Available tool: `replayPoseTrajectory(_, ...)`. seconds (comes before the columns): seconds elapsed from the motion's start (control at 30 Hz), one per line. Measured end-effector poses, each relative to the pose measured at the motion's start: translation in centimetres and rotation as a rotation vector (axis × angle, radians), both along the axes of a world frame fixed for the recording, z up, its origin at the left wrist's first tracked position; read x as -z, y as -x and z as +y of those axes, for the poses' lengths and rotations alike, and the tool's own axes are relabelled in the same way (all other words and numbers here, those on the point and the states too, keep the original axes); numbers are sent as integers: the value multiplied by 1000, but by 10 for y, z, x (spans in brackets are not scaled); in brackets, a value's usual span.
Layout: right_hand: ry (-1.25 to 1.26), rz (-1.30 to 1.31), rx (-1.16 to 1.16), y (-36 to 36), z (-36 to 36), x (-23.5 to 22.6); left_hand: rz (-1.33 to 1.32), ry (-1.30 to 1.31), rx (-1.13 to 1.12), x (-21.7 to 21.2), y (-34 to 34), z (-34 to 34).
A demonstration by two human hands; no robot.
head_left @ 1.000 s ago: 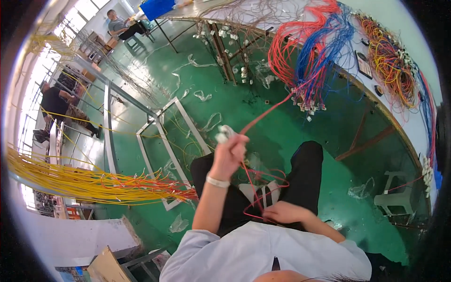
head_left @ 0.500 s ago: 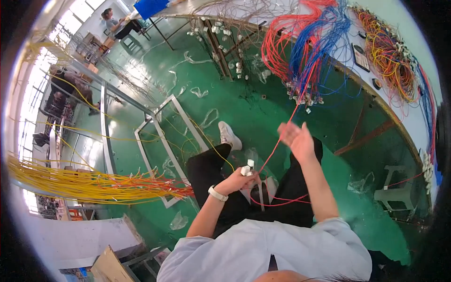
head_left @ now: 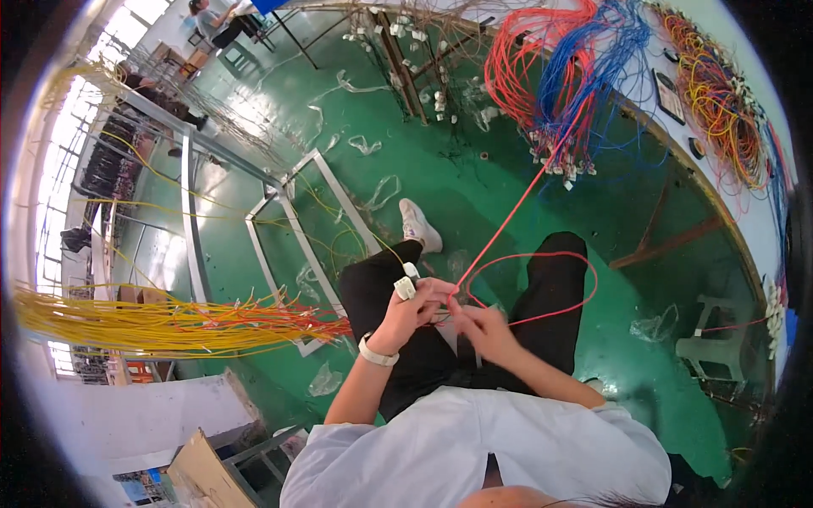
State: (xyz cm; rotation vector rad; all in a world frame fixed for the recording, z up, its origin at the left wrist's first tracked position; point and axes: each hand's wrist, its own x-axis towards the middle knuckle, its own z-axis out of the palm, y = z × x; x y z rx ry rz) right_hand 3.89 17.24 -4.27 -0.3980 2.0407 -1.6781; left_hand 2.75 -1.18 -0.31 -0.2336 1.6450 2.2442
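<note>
Over my lap, my left hand is closed around white plastic connectors that poke out above the thumb, and red wire passes by its fingertips. Close against it, my right hand pinches the red wire between thumb and fingers. From there the wire runs up taut to the bundle on the bench, while a loose loop of it lies across my right thigh. My fingers partly hide where the wire meets the connectors. A thin yellow wire also leads to the left hand.
Yellow and red wires stretch in from the left beside a metal frame. Red and blue bundles hang off the curved bench. A grey stool stands right; plastic scraps lie on the green floor. Another person sits far left.
My right hand has come down from the raised red wire to meet my left hand and now pinches the wire. A red loop has formed over my right thigh. My left hand moved slightly left.
</note>
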Motion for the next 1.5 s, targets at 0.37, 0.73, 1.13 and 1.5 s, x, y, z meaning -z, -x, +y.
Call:
replayPoseTrajectory(0.37, 660, -692, -68, 77, 46, -6, -256, 168, 344, 8, -21, -15)
replayPoseTrajectory(0.73, -136, -226, -197, 51, -32, 9, 15, 240, -340, 49, -55, 34)
replayPoseTrajectory(1.13, 31, -364, -611, 25, 10, -8, -91, -415, -135, 29, -17, 24)
replayPoseTrajectory(1.5, -106, 242, -269, 97, 28, 34, -121, -512, -516, -15, -77, -22)
